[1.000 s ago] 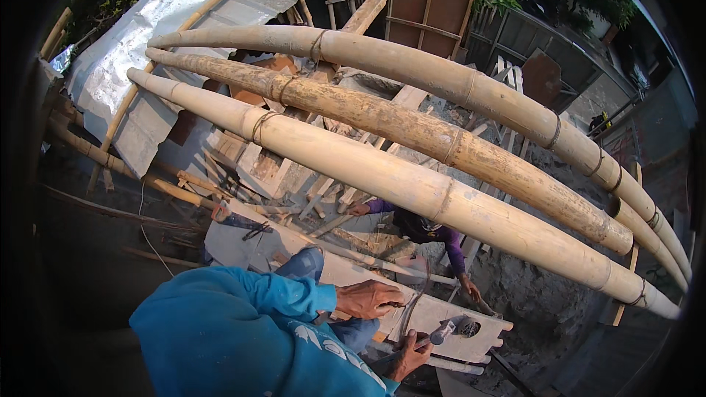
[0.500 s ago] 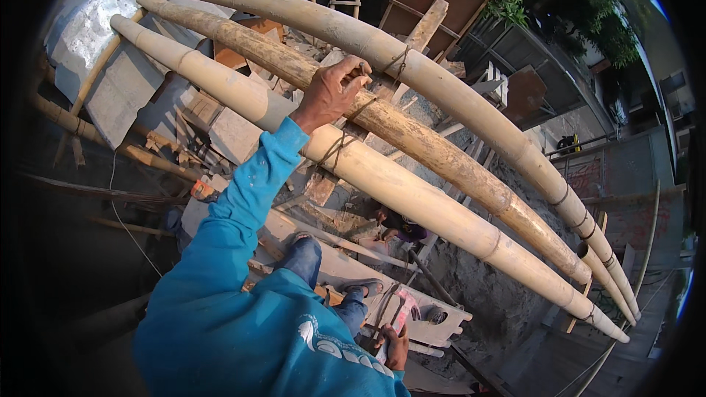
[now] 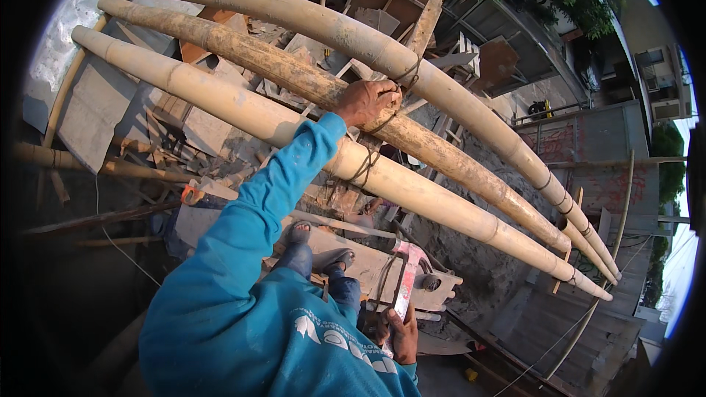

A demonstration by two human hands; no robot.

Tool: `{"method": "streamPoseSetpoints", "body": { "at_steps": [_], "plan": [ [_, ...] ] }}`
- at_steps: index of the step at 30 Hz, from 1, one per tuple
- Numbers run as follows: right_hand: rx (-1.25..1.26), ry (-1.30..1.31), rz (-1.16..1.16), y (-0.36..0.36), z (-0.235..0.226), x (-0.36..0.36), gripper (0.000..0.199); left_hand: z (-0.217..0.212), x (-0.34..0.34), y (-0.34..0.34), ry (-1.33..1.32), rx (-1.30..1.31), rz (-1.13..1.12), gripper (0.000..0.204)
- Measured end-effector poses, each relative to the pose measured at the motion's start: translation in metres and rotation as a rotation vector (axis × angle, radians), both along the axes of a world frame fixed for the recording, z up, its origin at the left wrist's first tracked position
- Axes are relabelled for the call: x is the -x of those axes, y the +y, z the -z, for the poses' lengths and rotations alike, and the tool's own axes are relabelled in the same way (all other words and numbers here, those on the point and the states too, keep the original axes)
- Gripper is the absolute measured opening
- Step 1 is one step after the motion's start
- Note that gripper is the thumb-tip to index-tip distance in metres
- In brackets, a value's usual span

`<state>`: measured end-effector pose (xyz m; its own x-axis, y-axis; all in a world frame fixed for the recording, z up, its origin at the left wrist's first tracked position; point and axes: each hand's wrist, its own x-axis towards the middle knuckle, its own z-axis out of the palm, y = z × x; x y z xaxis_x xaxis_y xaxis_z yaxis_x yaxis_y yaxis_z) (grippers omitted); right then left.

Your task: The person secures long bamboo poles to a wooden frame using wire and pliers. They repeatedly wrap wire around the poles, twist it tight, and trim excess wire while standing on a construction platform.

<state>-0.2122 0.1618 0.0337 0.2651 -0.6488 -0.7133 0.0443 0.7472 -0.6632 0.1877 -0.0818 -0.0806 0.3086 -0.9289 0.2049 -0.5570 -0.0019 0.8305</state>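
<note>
Far below my feet lies a yard of scrap boards, grey sheets and rubble, with walls and trees beyond, and across it run three long pale bamboo poles [image 3: 412, 191], side by side and bowed by the lens. My left hand [image 3: 365, 101] is closed over the stained middle pole [image 3: 294, 77] where dark wire lashing [image 3: 382, 125] loops round it, the fingers curled tight on wire and pole together. Below the poles, near my sandalled feet [image 3: 316, 254], my right hand [image 3: 403, 334] grips a pink-handled tool [image 3: 407, 279] by its lower end; whether the fingers close fully round it I cannot tell. I judge the danger to be the drop: the lashing looks thin, and if it slackens under my pull the pole could roll and take my balance. Beside the lashing the gaps between poles are narrow, so the tool has little room to come up, while past the outer pole all is open air.
</note>
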Motion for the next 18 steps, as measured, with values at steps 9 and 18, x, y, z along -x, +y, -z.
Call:
{"method": "streamPoseSetpoints", "body": {
  "at_steps": [9, 18],
  "plan": [
    [0.748, 0.282, -0.182, -0.105, -0.057, -0.092, 0.062, 0.001, 0.001, -0.002, -0.038, -0.004, 0.041, 0.028],
    [1.471, 0.661, -0.431, -0.194, -0.042, -0.179, 0.052, 0.011, 0.002, -0.002, -0.09, 0.117, 0.012, 0.023]
  ]
}}
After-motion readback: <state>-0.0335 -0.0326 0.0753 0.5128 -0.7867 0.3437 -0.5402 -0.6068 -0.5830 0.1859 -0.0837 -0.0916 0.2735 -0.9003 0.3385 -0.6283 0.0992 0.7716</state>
